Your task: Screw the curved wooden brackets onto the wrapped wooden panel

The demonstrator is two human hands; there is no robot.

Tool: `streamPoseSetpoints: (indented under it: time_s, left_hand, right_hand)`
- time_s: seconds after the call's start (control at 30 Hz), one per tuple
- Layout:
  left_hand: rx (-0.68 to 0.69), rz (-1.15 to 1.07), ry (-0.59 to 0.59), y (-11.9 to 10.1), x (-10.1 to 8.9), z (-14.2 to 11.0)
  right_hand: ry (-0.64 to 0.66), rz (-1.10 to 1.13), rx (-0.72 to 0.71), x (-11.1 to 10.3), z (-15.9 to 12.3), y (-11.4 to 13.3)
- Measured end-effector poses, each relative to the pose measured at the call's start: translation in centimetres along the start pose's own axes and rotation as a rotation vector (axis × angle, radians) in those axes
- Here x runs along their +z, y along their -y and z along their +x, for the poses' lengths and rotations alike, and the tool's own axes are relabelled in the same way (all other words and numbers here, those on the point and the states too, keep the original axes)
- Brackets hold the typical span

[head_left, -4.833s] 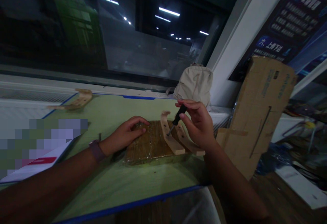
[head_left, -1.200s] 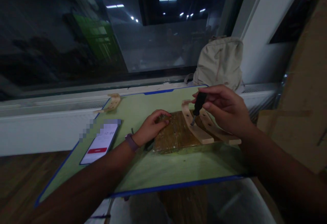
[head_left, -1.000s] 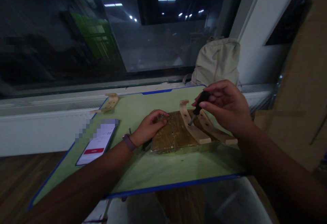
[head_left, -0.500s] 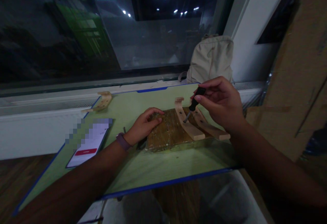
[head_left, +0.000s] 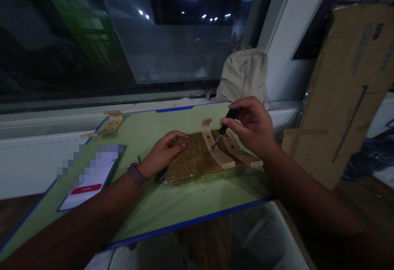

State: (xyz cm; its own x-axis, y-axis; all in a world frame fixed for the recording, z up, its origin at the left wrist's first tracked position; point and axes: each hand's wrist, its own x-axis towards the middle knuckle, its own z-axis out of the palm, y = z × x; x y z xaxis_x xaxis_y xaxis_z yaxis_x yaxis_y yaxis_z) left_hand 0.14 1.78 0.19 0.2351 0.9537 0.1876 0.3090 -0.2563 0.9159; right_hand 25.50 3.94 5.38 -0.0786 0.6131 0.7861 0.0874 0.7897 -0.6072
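My right hand (head_left: 250, 126) pinches a small black-handled screwdriver (head_left: 222, 129). Its tip rests on a curved pale wooden piece (head_left: 214, 151) that stands on a brown wooden board (head_left: 193, 159). A second curved wooden piece (head_left: 240, 155) lies just to the right of the first. My left hand (head_left: 162, 152) lies on the board's left part with curled fingers pressing down; a dark watch is on that wrist. The board sits on a green mat with a blue edge (head_left: 160, 204).
A phone (head_left: 89, 175) lies on the mat at the left. Another curved wooden part (head_left: 108, 124) rests at the mat's far left corner. A beige backpack (head_left: 241, 77) leans on the window sill. A large cardboard box (head_left: 344, 89) stands at the right.
The view has drifted left and down slightly. My right hand keeps the screwdriver on the curved piece with small shifts of the fingers. My left hand stays on the board.
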Motion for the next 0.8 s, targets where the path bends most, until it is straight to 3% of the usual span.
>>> streamPoseSetpoints:
  time_s: [0.2,0.27,0.43,0.67,0.8]
  left_hand:
    - [0.007,0.02,0.009,0.1,0.0,0.0]
    - [0.009,0.024,0.009,0.1,-0.1,0.0]
    - [-0.002,0.01,0.016,0.0,-0.1,0.0]
    - [0.009,-0.004,0.018,0.4,-0.1,0.1]
    - [0.004,-0.004,0.029,0.5,-0.1,0.0]
  right_hand:
    - [0.229,0.273,0.074,0.5,-0.2,1.1]
    - [0.215,0.281,0.08,0.5,-0.2,1.2]
    - [0.009,0.055,0.016,0.1,0.0,0.3]
    - [0.275,0.255,0.053,0.5,-0.2,1.0]
    - [0.172,0.107,0.067,0.2,0.2,0.2]
